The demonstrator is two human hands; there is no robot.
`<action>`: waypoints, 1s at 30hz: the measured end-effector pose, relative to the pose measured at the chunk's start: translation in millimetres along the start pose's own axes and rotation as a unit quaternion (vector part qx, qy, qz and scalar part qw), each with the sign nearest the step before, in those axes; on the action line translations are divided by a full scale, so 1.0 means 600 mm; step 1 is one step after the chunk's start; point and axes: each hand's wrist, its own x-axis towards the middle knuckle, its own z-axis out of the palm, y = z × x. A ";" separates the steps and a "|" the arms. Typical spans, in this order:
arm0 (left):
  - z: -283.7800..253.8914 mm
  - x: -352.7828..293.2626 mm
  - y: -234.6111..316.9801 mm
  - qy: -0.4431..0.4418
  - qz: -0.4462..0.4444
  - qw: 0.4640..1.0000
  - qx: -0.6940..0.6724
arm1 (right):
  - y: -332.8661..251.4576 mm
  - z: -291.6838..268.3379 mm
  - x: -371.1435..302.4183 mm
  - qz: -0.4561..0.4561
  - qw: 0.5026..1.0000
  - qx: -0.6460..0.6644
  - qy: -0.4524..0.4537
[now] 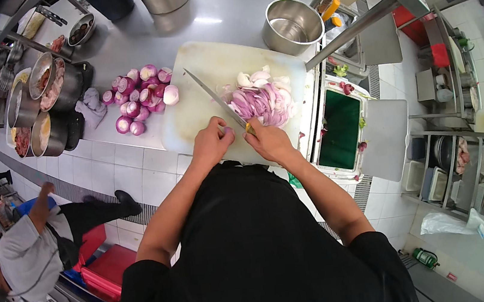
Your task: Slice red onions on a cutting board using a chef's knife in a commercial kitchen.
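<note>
Right hand (272,141): one, wrapped round the handle end of the knife.
Left hand (211,144): one, fingers drawn in around an onion piece (226,133), purple, mostly hidden by them.
Onion piece: one, at the near side of the board, just left of the knife handle.
Knife (215,98): one, long blade slanting over the board, tip pointing away and leftward.
Good cutting: in judgement, fingertips tucked behind the knuckles, the piece steadied flat side down, long even strokes, slices kept alike; heap best kept clear of the blade.
Sliced onion (263,101): one heap, right half of the board, close beside the blade; slices overlap too much to count.
Board (189,116): one, white, under knife and heap.
Peeled onions (136,97): roughly twenty, clustered left of the board; overlap prevents an exact count.
Bench (219,15): one, metal, carrying the board.
Steel pot (276,38): one, by the board's far right corner.
Bin (339,130): one, green inside, right of the board, scraps along its rim.
Cloth (91,107): one, grey, left of the peeled onions.
Pots (56,137): at least four, crowded at far left, some holding meat.
Co-worker (31,252): one, grey shirt, lower left.
</note>
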 end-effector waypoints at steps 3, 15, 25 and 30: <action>-0.003 0.002 -0.047 0.068 0.118 0.989 -0.059 | -0.013 -0.013 -0.022 0.001 1.000 0.026 0.000; 0.023 0.034 -0.035 0.032 0.310 0.948 0.063 | -0.041 -0.046 -0.080 0.061 0.994 -0.060 -0.073; 0.032 0.035 -0.038 0.050 0.344 0.936 0.050 | -0.018 -0.005 -0.062 0.031 0.998 -0.041 -0.021; 0.032 0.036 -0.047 0.060 0.336 0.938 0.059 | -0.057 -0.058 -0.049 0.019 0.998 -0.055 -0.027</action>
